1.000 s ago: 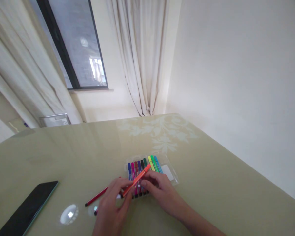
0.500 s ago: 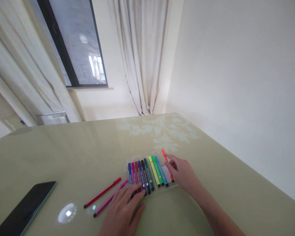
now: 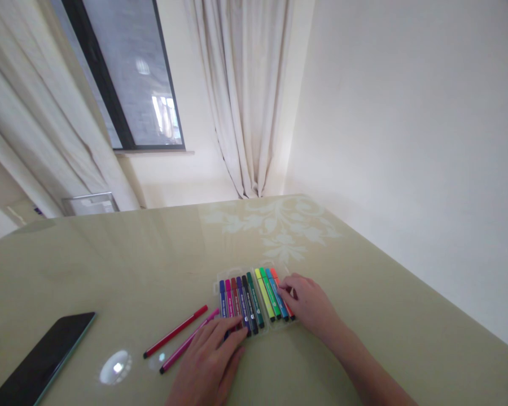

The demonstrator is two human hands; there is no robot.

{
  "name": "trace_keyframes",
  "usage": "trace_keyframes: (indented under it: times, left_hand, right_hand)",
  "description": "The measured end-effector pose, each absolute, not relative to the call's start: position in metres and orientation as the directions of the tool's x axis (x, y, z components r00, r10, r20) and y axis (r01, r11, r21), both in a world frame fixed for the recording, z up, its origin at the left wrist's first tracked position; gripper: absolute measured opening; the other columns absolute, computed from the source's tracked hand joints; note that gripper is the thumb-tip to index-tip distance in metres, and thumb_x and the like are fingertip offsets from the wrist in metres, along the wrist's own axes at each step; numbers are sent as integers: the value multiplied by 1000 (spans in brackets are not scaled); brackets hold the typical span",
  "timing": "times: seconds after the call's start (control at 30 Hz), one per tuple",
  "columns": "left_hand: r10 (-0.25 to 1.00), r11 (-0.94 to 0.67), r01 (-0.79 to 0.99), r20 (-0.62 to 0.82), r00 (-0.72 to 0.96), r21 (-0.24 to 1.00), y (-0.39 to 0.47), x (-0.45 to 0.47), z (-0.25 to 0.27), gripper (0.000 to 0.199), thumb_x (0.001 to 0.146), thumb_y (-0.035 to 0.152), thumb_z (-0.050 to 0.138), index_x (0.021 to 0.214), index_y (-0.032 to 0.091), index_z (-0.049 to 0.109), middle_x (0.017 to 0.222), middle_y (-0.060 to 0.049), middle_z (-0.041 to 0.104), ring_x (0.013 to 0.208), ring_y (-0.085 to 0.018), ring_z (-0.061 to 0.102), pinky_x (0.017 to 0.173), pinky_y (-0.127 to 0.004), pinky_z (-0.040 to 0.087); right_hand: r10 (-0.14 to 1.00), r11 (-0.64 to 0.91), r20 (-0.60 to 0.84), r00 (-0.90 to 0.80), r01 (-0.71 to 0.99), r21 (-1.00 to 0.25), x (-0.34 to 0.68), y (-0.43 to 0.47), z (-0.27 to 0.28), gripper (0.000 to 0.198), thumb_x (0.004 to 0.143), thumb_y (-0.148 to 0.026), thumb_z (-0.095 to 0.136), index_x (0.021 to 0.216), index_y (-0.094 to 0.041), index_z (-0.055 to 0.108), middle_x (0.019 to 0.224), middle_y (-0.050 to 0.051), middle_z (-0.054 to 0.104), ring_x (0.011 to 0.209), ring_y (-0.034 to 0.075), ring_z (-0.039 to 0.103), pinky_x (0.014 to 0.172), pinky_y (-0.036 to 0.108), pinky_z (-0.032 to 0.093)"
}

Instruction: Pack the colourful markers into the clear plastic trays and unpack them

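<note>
A clear plastic case (image 3: 216,286) lies unfolded on the table with several coloured markers side by side in its two halves. My right hand (image 3: 311,301) is at the right half, its fingers pinched on an orange marker (image 3: 275,276) that lies beside a blue marker (image 3: 271,282). Green and yellow markers (image 3: 263,290) fill the row to its left. My left hand (image 3: 209,355) lies with stretched fingers over the near edge of the left half, touching the lower ends of the dark markers. Left of it are a loose red marker (image 3: 175,331) and a loose pink marker (image 3: 184,348), partly under the hand.
A dark tablet or phone (image 3: 42,361) lies on the glossy greenish table (image 3: 131,259) at the left. A white wall (image 3: 406,141) borders the table's right edge. Curtains (image 3: 254,113) and a window (image 3: 131,73) are behind its far edge.
My right hand has moved the orange marker left and down, from a tilted position at the right into line beside the blue marker. My left hand has stayed almost still.
</note>
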State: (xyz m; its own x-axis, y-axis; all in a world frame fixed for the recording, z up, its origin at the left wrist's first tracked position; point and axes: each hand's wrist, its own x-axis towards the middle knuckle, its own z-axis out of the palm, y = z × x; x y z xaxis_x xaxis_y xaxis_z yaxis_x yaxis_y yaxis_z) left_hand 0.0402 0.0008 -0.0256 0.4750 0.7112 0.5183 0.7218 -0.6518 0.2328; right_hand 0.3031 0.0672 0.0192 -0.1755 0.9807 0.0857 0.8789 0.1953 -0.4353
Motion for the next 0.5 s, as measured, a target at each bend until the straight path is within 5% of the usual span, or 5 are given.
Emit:
trace_keyframes:
  times: [0.17, 0.27, 0.5]
  left_hand:
    - [901, -383, 779, 387, 196, 497, 17, 10, -9, 30, 102, 42, 48, 107, 28, 73, 106, -4, 76, 99, -22, 71, 86, -36, 60]
    - [965, -141, 861, 262, 9, 489, 30, -23, -1, 34, 94, 53, 56, 99, 25, 75, 102, -7, 75, 93, -27, 69, 85, -43, 57]
    - [987, -134, 851, -5, 158, 507, 31, -36, 8, 20, 83, 41, 65, 81, 23, 72, 89, -4, 72, 85, -23, 67, 74, -30, 49]
  right_hand:
    - [983, 185, 63, -174, 911, -369, 301, 64, 22, 28, 98, -25, 53, 81, -23, 74, 87, 6, 72, 84, 20, 66, 73, 28, 42]
    - [983, 184, 75, -168, 916, -357, 298, 63, 22, 30, 100, -26, 51, 80, -22, 74, 85, 6, 71, 81, 20, 66, 72, 28, 42]
    - [982, 172, 133, -136, 931, -323, 295, 62, 20, 25, 102, -32, 50, 98, -23, 73, 97, 7, 70, 84, 21, 66, 71, 28, 41]
